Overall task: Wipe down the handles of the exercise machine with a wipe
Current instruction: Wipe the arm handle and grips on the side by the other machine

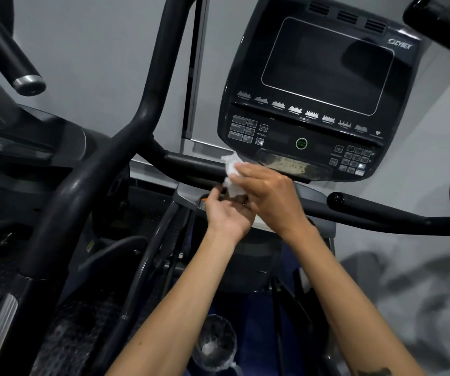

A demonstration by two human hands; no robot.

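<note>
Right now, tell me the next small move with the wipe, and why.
Probably slide the wipe leftward along the left handle. The right hand holds the wipe at that bar's inner end, just below the console, and the bar's length to the left lies open. The left hand touches the wipe's lower edge and looks to be adjusting it.

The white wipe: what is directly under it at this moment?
The wipe lies against the black horizontal handle below the console. The right hand covers its right part, so the contact there is hidden.
</note>
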